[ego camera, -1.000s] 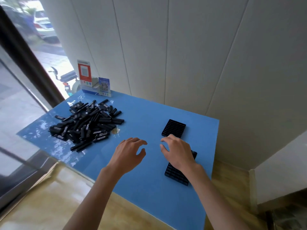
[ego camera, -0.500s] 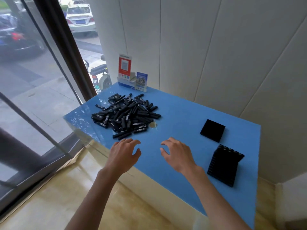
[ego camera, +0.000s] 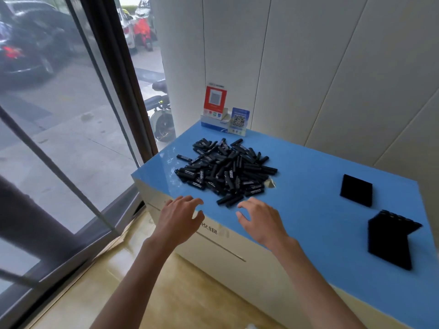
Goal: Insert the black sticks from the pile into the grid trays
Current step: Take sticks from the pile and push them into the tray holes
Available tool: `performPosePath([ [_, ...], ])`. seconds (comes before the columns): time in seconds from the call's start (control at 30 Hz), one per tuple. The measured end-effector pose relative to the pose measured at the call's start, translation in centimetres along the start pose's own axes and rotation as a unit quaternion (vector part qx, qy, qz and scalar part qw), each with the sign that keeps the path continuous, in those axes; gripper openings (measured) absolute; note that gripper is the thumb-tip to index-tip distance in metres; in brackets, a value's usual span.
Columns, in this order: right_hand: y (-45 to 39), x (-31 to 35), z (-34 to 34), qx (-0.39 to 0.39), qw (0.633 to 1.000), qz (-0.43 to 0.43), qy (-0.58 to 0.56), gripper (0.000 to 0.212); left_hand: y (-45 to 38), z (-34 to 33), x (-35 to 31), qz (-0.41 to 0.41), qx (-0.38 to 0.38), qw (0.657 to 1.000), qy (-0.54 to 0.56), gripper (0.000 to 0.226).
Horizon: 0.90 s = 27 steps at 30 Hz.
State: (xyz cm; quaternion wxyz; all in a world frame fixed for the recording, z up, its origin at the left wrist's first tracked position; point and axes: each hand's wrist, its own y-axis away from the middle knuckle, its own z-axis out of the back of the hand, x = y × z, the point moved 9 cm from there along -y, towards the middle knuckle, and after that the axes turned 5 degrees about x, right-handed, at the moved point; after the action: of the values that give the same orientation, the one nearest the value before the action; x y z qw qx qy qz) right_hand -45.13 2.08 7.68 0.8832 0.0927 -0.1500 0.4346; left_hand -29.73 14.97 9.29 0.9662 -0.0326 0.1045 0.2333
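While both forearms reach in from the near edge, the left hand (ego camera: 178,217) hovers palm down over the near left edge of the blue counter (ego camera: 306,167), its fingers loosely spread and slightly curled, holding nothing, and the right hand (ego camera: 261,220) hangs beside it in the same relaxed, empty spread. Just beyond the fingertips lies the pile of black sticks (ego camera: 225,170), heaped on the counter's left part, with the right hand nearest its near stragglers. Well apart, on the right, sit two black grid trays, one farther (ego camera: 356,189) and one nearer (ego camera: 389,241), the nearer too blurred to tell its fill.
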Motion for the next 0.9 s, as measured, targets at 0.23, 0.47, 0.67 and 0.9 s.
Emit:
performPosePath([
  [0.23, -7.4, 2.6, -1.5, -0.017, 1.0, -0.021, -0.005, 0.029, -5.1, -0.6, 6.2, -0.021, 0.02, 1.0, -0.002, 0.039],
  [0.47, -17.7, 4.5, -4.0, -0.016, 0.999, -0.037, -0.027, 0.029, -14.0, -0.2, 13.1, -0.026, 0.055, 0.998, -0.03, 0.04],
  [0.67, -26.1, 4.5, -3.4, -0.035, 0.997, -0.062, -0.039, 0.031, -23.8, 1.8, 17.5, -0.045, 0.06, 0.996, -0.051, 0.04],
  [0.9, -30.3, 2.6, -3.6, -0.029, 0.992, -0.118, -0.026, 0.03, -30.0, -2.1, 19.5, -0.091, 0.112, 0.988, -0.047, 0.042],
])
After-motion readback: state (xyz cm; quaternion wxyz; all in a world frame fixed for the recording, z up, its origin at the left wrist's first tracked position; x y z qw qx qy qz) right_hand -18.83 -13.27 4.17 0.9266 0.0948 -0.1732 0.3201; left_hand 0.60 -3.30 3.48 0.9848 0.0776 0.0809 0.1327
